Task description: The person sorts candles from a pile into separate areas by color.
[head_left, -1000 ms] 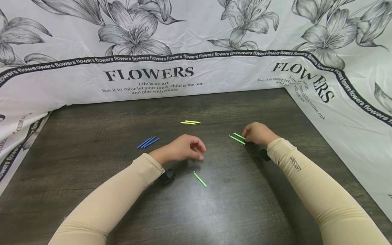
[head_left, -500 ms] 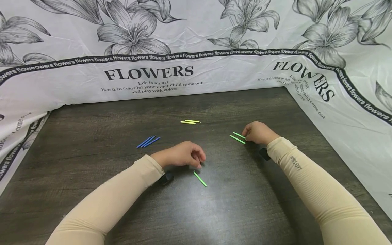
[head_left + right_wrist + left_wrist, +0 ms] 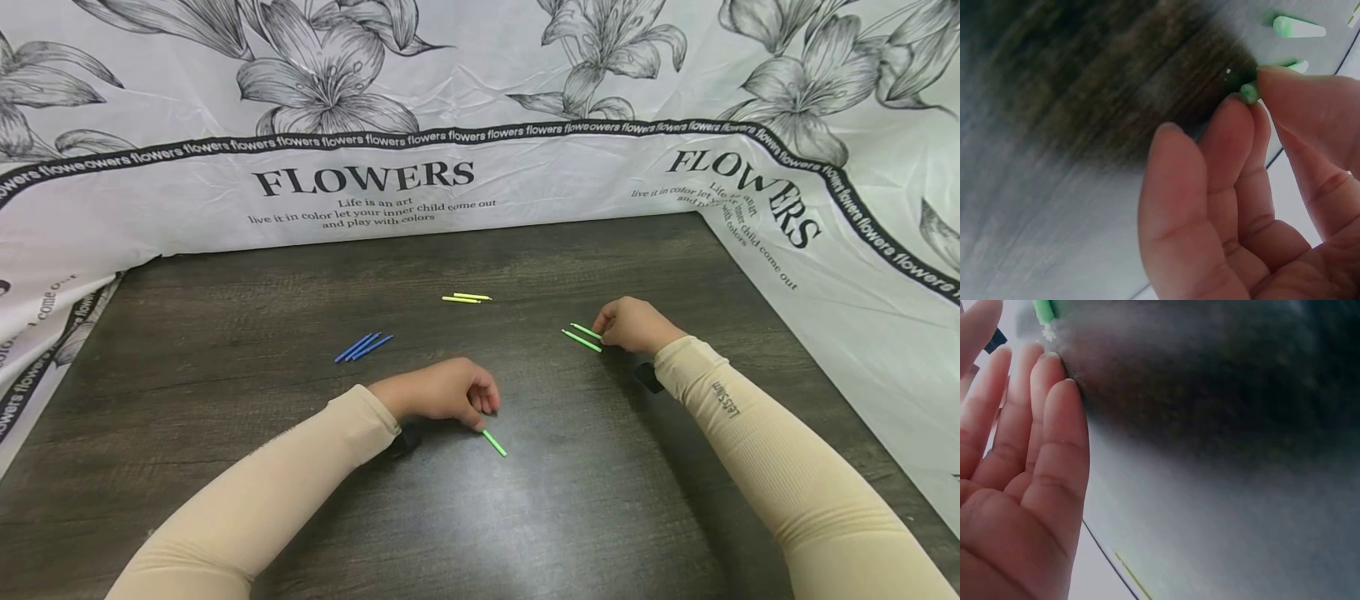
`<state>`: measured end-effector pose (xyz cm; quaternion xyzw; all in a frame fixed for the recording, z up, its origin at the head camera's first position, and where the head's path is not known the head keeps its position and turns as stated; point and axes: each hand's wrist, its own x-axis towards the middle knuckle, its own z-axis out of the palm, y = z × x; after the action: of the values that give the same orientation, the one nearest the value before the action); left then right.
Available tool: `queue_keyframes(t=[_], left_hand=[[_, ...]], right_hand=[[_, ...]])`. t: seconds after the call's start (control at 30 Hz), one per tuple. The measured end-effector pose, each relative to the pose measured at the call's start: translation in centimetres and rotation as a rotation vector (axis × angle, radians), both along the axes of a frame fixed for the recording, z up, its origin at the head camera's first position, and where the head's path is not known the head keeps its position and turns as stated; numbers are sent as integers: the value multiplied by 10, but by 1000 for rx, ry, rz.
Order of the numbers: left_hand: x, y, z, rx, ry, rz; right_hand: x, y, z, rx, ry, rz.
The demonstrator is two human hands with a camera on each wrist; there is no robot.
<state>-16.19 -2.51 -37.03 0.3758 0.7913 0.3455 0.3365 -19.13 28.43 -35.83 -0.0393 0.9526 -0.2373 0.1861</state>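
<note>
A lone green candle (image 3: 494, 443) lies on the table in front of me. My left hand (image 3: 450, 392) is over its far end, which is hidden in the head view. In the left wrist view, the wick end of that green candle (image 3: 1044, 314) shows just beyond the fingertips, and the fingers are fairly straight, not closed on it. At the right, my right hand (image 3: 632, 325) pinches the near end of a green candle (image 3: 585, 332) between thumb and fingers, as the candle's end (image 3: 1248, 94) shows in the right wrist view. Another green candle (image 3: 581, 341) lies beside it.
Three blue candles (image 3: 363, 347) lie grouped at the left. Two yellow candles (image 3: 467, 297) lie together farther back. The dark wooden table (image 3: 300, 275) ends at a white flower-printed cloth (image 3: 525, 183) behind and at both sides.
My left hand has come down and nearer to me, onto the far end of the lone green candle. The right hand has stayed in place at its candle.
</note>
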Motion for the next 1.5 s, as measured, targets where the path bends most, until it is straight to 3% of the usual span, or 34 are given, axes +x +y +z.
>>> queue_keyframes(t=[0.77, 1.5], left_hand=[[8, 2, 7, -128, 196, -68], [14, 8, 6, -168, 250, -91]], right_hand=[[1, -7, 7, 11, 14, -8], [2, -3, 2, 8, 2, -1]])
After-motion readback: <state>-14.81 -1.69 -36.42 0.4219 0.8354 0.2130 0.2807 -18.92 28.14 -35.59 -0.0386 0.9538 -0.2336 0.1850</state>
